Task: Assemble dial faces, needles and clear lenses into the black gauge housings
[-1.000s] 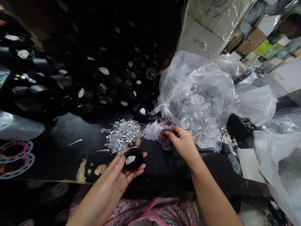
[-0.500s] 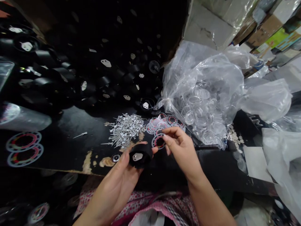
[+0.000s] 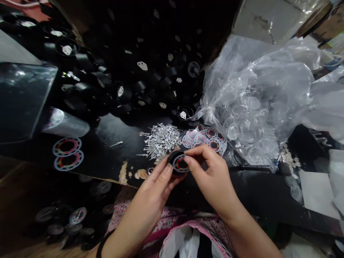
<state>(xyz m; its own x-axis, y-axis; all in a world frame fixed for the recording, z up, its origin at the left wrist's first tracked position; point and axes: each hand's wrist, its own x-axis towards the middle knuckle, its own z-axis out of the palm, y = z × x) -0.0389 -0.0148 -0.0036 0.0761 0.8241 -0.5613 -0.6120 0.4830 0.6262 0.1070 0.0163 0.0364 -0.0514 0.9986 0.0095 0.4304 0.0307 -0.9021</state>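
My left hand (image 3: 158, 181) grips a round black gauge housing (image 3: 170, 157) by its side. Between the thumb and fingers of my right hand (image 3: 208, 165) is a printed dial disc (image 3: 179, 163), held at the mouth of the housing and covering most of its inside. Whether the disc is seated cannot be made out. Just beyond my hands lies a heap of small white pointers (image 3: 162, 141). Beside it, to the right, loose printed dial discs (image 3: 205, 138) overlap in a pile. A small round metal-like part (image 3: 150, 171) is close to my left fingers.
Many black housings (image 3: 120, 91) fill the back left. A clear plastic bag (image 3: 258, 79) of transparent round covers (image 3: 242, 122) stands right. At left are two dial discs (image 3: 68, 160), a plastic-wrapped roll (image 3: 70, 123) and a dark tray (image 3: 24, 100). A white card (image 3: 318, 191) lies right.
My right hand has brought the dial disc from beside the pile to the housing's mouth. My left hand has turned and raised the housing towards it. The camera view has shifted left.
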